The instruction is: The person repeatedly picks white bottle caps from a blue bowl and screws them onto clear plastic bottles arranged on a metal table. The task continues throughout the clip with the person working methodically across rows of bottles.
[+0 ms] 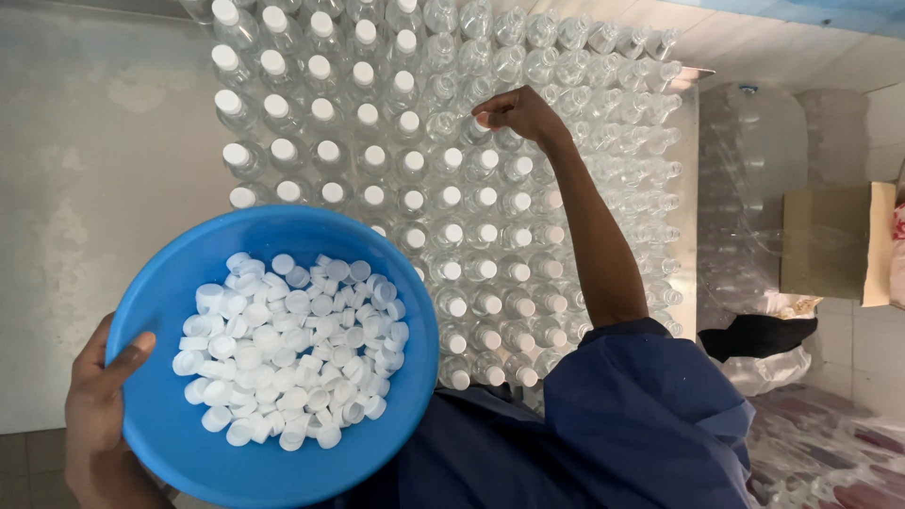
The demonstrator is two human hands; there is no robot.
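from where i watch, my right hand (520, 113) is stretched far out to the upper middle of the frame, arm nearly straight, fingers curled down and pinched over the neck of one clear plastic bottle (479, 127) in the crowd; the fingers hide whatever they pinch, so i cannot tell if a cap sits under them. my left hand (99, 415) is at the lower left, thumb hooked over the rim of a blue bowl (179, 283) and the palm under its side, holding it tilted toward me. the bowl fills the lower left of the frame and carries a loose heap of white caps (292, 353), piled mostly across its middle and right side. beyond the bowl, the packed bottles (490, 245) stand upright in tight rows from the top edge down to my blue sleeve (641, 415); those on the left and in the middle rows wear white caps, while the ones at the upper right, past my right hand, are open-necked. the bowl's far rim covers the nearest capped bottles at the left. at the right edge a cardboard box (834, 240) sits on a tiled ledge, with a stack of wrapped clear bottles (745, 188) just left of it and a dark cloth (754, 335) below.
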